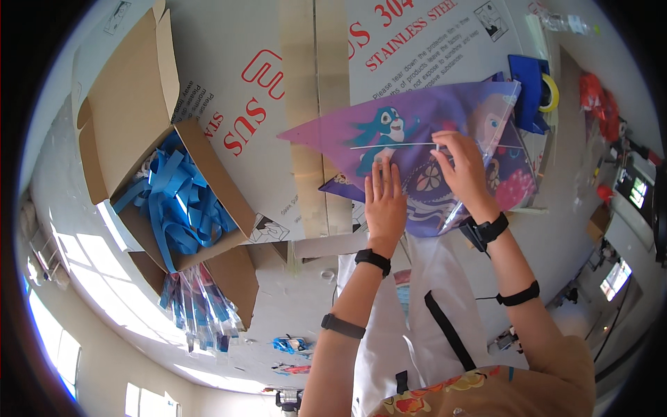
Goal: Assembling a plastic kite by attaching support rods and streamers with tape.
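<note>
A purple printed kite (313, 133) with cartoon figures lies spread on the worktable, its pointed end toward the left. Across it runs a thin white rod (368, 146). My left hand (385, 208) rests flat on the kite just below the rod, fingers stretched out. With thumb and fingertips, my right hand (462, 170) pinches the rod near a small white piece at the middle of the kite. More purple printed fabric (344, 189) shows beneath the kite's lower edge.
An open cardboard box (219, 181) at the left holds blue strips (177, 201). Below it hangs a bundle of clear plastic packets (201, 309). Beyond the kite, at the right, are a blue folded item (522, 73), a yellow tape roll (549, 94) and a clear bottle (566, 25).
</note>
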`<state>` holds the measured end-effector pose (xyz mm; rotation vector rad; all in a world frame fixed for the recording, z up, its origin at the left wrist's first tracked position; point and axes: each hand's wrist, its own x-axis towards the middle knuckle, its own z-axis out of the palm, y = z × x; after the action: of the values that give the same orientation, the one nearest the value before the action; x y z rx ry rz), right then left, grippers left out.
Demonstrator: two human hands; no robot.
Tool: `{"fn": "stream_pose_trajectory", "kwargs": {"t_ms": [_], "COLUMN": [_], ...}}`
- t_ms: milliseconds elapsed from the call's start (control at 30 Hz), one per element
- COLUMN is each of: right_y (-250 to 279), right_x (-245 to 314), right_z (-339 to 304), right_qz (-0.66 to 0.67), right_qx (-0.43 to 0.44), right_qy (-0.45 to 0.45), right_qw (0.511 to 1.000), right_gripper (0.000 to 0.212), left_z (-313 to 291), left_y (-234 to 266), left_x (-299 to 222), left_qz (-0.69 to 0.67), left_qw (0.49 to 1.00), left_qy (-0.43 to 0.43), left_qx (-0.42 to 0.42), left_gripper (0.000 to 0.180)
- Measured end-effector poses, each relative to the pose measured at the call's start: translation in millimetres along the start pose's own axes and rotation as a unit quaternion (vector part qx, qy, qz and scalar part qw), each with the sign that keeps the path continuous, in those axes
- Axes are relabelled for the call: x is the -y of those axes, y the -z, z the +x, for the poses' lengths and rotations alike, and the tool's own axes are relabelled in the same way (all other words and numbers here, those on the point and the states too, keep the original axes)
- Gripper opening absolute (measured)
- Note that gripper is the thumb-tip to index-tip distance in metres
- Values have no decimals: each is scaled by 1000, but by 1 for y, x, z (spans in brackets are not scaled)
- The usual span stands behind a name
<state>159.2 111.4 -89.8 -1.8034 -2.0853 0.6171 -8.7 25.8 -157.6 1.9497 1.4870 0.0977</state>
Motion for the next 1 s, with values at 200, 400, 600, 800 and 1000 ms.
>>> {"fn": "stream_pose_trajectory", "kwargs": {"t_ms": [200,400,600,800,1000], "right_y": [-70,-95,-101,-121,-120], "right_x": [23,11,24,38,36], "right_z": [58,66,69,67,68], "right_qz": [79,78,89,94,82], "right_qx": [36,13,40,52,65], "right_qy": [48,64,92,81,96], "right_qw": [995,995,991,991,990], "right_gripper": [23,22,19,20,20], "left_z": [-4,16,12,-3,3], "left_y": [12,48,43,32,36], "left_x": [2,75,111,114,112], "left_qz": [-72,-83,-61,-77,-45], "left_qw": [997,962,954,956,960], "left_qy": [3,70,109,110,116], "left_qx": [-30,-250,-273,-260,-251], "left_gripper": [59,41,34,34,53]}}
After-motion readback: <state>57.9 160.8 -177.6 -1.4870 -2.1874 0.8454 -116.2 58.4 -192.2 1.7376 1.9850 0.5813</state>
